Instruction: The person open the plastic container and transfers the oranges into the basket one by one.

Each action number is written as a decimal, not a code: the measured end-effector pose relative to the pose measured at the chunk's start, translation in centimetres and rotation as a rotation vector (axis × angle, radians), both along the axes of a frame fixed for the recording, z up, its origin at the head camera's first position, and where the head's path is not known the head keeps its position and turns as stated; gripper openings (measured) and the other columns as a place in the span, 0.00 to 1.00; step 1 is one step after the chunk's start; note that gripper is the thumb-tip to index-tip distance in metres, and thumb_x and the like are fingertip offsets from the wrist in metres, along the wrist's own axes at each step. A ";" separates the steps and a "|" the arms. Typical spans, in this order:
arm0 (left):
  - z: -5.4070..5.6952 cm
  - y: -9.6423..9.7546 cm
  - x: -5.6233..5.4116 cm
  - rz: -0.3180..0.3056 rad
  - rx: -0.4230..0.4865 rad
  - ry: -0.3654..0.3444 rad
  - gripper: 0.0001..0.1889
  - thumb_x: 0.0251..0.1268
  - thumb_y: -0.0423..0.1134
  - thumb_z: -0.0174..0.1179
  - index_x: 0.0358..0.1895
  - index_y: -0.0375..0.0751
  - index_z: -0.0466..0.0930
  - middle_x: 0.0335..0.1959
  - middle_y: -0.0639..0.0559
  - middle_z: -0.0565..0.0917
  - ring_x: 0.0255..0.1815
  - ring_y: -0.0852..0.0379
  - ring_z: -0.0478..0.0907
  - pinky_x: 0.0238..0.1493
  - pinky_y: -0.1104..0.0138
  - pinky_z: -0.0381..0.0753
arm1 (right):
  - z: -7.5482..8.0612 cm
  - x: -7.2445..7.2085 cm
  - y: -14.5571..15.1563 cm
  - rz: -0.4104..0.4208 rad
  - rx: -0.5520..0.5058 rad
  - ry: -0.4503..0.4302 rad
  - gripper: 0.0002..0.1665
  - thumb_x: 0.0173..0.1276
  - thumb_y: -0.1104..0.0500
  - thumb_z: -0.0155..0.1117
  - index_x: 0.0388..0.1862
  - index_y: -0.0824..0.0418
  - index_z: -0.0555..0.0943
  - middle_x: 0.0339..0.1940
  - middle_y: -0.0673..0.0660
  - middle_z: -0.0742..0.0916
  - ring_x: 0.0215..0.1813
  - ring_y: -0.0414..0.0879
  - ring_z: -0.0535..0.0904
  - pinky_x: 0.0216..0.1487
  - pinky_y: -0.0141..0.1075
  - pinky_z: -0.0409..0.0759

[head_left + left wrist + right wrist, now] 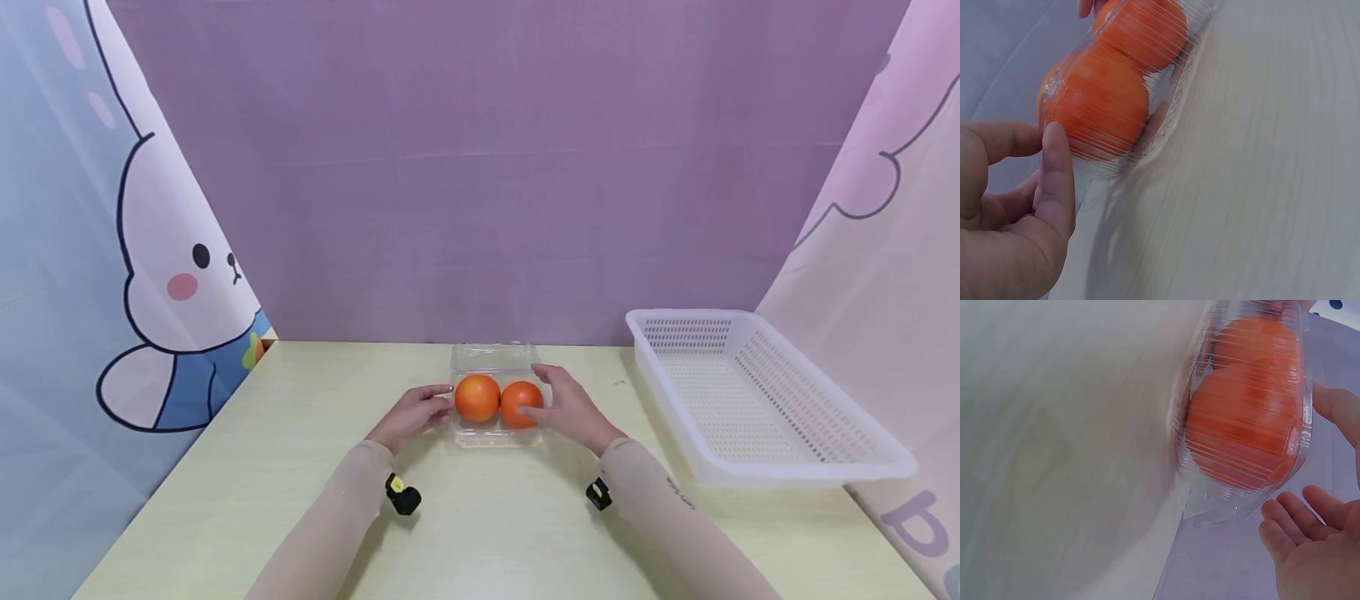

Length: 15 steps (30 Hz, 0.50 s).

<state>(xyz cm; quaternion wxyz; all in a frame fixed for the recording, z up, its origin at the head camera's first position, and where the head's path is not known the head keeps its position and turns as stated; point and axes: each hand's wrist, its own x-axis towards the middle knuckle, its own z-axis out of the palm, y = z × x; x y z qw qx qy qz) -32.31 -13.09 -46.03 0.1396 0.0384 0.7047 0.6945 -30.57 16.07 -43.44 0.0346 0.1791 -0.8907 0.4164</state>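
Observation:
Two oranges sit side by side in a clear plastic clamshell box (497, 438), the left orange (477, 398) touching the right orange (517, 402). The box's lid (491, 358) lies folded back on the far side. At the box's left end, my left hand (416, 415) pinches the rim between thumb and index finger; the thumb tip (1055, 134) overlaps the edge in the left wrist view. My right hand (573, 410) is at the right end, its thumb over the rim by the right orange. In the right wrist view its other fingers (1294, 519) are spread, apart from the box.
A white perforated plastic basket (757, 471) stands on the right of the pale wooden table (495, 542). A purple curtain (480, 167) hangs behind the table's far edge. Printed cloths hang at both sides, a rabbit picture (176, 275) on the left one.

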 end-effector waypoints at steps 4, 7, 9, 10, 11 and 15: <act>0.0 0.0 0.0 -0.008 -0.007 0.008 0.24 0.73 0.30 0.56 0.69 0.27 0.68 0.46 0.43 0.81 0.39 0.58 0.78 0.48 0.69 0.81 | 0.1 0.0 -0.2 0.002 0.017 -0.009 0.51 0.59 0.52 0.79 0.75 0.66 0.64 0.71 0.63 0.72 0.71 0.58 0.67 0.71 0.53 0.66; 0.0 -0.1 -0.1 -0.017 -0.007 0.011 0.24 0.74 0.30 0.56 0.69 0.26 0.67 0.47 0.42 0.81 0.40 0.58 0.78 0.50 0.68 0.81 | 0.2 0.0 -0.3 0.003 0.040 -0.010 0.52 0.59 0.51 0.79 0.76 0.65 0.63 0.71 0.62 0.72 0.72 0.58 0.67 0.71 0.53 0.67; 0.0 -0.1 -0.1 -0.015 -0.005 0.010 0.24 0.74 0.30 0.56 0.69 0.26 0.67 0.47 0.42 0.81 0.40 0.58 0.78 0.50 0.68 0.81 | 0.3 0.0 -0.4 0.005 0.063 -0.006 0.52 0.58 0.50 0.79 0.76 0.65 0.63 0.72 0.62 0.72 0.72 0.57 0.67 0.71 0.52 0.66; 0.0 0.0 -0.1 -0.014 -0.003 0.009 0.24 0.74 0.30 0.56 0.69 0.26 0.67 0.47 0.42 0.81 0.41 0.57 0.78 0.50 0.68 0.81 | 0.3 -0.1 -0.4 0.006 0.077 -0.004 0.53 0.58 0.50 0.79 0.76 0.65 0.63 0.72 0.62 0.71 0.72 0.57 0.67 0.71 0.52 0.67; 0.0 0.0 -0.1 -0.013 -0.002 0.008 0.24 0.74 0.30 0.56 0.69 0.26 0.68 0.47 0.43 0.81 0.41 0.57 0.78 0.50 0.67 0.81 | 0.4 -0.1 -0.5 0.006 0.090 -0.007 0.53 0.58 0.50 0.79 0.76 0.65 0.63 0.72 0.62 0.71 0.72 0.57 0.67 0.71 0.52 0.67; 0.0 -0.1 -0.1 -0.015 -0.004 0.008 0.24 0.74 0.30 0.56 0.69 0.26 0.68 0.46 0.42 0.81 0.41 0.57 0.78 0.51 0.67 0.80 | 0.5 -0.3 -0.7 0.004 0.145 -0.021 0.54 0.57 0.48 0.80 0.76 0.64 0.63 0.72 0.60 0.71 0.71 0.56 0.67 0.71 0.52 0.67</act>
